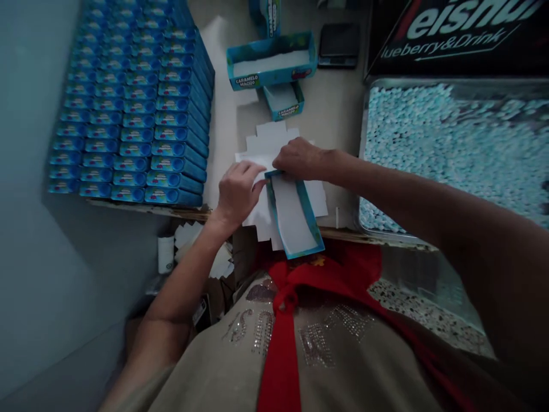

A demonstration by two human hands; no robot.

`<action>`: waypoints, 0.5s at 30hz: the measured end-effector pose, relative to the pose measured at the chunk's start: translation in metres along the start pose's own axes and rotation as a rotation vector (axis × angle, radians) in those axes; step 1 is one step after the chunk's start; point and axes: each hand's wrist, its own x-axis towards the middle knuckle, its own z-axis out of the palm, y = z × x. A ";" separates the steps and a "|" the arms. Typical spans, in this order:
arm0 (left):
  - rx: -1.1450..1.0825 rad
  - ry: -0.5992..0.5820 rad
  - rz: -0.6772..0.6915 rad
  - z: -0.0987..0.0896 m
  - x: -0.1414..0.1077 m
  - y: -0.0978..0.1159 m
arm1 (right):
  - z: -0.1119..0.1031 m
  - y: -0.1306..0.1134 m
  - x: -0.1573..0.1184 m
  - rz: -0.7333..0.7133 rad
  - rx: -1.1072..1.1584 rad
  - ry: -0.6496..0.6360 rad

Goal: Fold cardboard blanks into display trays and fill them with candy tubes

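An open blue cardboard box (pixel 295 217) with a white inside lies at a slant over the table's front edge. At its far left corner, my left hand (pixel 240 189) pinches the rim between thumb and fingers. My right hand (pixel 298 158) is closed on the far end wall, its fingertips partly hidden behind the knuckles. Under the box and both hands lie flat white cardboard blanks (pixel 271 137) with notched edges.
Stacked blue boxes (pixel 171 131) stand at left. Beyond the blanks are a long open box (pixel 272 77), a smaller one (pixel 283 109) and a black flat device (pixel 338 44). A metal tray (pixel 363 149) of blue-white candies (pixel 429 160) sits at right, before a black lettered box (pixel 463 34).
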 end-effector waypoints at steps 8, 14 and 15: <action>0.171 0.108 0.171 -0.030 -0.041 -0.007 | -0.049 -0.015 -0.002 -0.077 -0.206 -0.203; 0.081 0.185 -0.115 -0.025 -0.027 -0.042 | -0.168 0.077 0.080 0.046 -0.243 0.068; 0.091 0.158 -0.157 -0.022 -0.017 -0.046 | -0.189 0.094 0.096 0.024 -0.131 0.147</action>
